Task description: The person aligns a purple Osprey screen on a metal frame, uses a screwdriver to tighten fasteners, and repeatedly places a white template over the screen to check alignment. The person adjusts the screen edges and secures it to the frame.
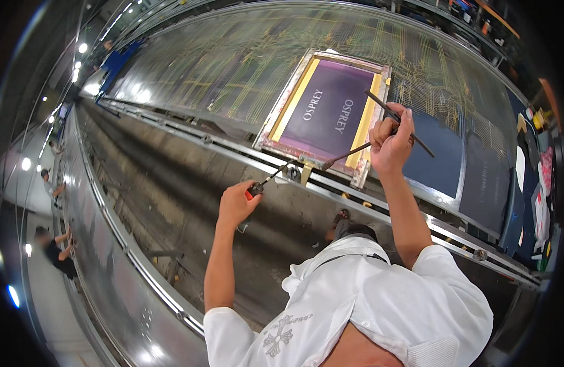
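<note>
At the rail [328,191] before a framed screen [331,113], left hand [235,205] grips screwdriver [255,190], right hand [392,142] dark rods [422,145].

Long table [220,73]: grey top is gleaming, yellow-green streaks running over it.
Near edge: metal rail [245,154] is running along it.
Framed screen [328,101]: is lying on the table, purple between yellow strips.
Right of screen: dark blue panel [433,153] is lying next, dark grey panel [485,171] beyond.
Floor [171,202]: grey, stained, is stretching below the rail.
</note>
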Motion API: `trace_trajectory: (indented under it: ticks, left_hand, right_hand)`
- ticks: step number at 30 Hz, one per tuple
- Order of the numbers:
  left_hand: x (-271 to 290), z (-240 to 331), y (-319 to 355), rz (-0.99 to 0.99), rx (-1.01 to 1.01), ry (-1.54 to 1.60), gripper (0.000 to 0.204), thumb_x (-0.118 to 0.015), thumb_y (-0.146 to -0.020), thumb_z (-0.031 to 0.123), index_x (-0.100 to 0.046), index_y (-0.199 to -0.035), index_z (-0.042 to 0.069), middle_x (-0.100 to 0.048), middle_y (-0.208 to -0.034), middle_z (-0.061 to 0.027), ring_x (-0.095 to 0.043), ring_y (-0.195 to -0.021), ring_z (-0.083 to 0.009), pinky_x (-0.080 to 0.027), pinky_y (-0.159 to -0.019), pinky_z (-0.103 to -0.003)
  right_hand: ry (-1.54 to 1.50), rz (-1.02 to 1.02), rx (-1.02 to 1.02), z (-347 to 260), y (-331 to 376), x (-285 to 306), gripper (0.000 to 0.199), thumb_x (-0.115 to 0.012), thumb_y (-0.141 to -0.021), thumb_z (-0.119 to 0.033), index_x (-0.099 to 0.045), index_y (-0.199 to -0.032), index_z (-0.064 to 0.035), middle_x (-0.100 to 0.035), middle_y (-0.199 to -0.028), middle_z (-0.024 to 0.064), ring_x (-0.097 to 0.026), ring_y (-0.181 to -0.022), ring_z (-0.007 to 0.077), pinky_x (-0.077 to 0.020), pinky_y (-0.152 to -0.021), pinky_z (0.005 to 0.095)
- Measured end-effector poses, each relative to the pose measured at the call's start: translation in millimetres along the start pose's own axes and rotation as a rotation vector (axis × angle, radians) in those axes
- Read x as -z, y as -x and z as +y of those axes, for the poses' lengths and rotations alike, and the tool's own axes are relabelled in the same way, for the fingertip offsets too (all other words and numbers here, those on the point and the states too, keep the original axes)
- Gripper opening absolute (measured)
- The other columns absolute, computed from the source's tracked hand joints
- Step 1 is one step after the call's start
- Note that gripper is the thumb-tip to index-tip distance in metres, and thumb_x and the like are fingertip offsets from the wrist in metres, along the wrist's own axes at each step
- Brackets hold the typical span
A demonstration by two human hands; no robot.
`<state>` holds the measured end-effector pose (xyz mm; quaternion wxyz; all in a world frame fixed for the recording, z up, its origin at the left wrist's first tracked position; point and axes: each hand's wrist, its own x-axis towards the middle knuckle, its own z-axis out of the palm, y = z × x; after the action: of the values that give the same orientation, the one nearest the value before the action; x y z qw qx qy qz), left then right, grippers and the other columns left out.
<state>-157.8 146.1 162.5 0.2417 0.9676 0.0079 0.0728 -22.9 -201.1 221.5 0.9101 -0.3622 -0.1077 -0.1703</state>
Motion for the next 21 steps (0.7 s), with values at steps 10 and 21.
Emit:
trace_trajectory:
  ticks: [10, 21]
  left_hand:
    - [-7.7, -99.4, -169.5, -0.467, -0.402, -0.19, 0.04, -0.079, -0.075, 0.021, -0.073, -0.114, 0.015, -0.07, -0.087, -0.0084, -0.068, -0.082, -0.0322, -0.054, -0.071, -0.045]
    - [-37.3, -112.8, -274.3, -0.779, -0.754, -0.052, 0.041, -0.081, -0.078, 0.023, -0.074, -0.117, 0.012, -0.068, -0.09, -0.0096, -0.067, -0.082, -0.0329, -0.054, -0.074, -0.045]
  right_hand:
    - [0.164, 0.281, -0.012, 82.6, -10.9, -5.5, 0.047, -0.042, -0.109, -0.043, -0.063, -0.107, -0.0012, -0.024, -0.049, -0.0035, -0.021, -0.042, 0.0078, -0.0195, -0.042, 0.0288]
    - [0.338, 0.513, 0.255, 106.0, 30.5, -43.9, 0.042, -0.037, -0.11, -0.042, -0.057, -0.113, -0.005, -0.019, -0.052, -0.0036, -0.017, -0.043, 0.0078, -0.0177, -0.043, 0.0275]
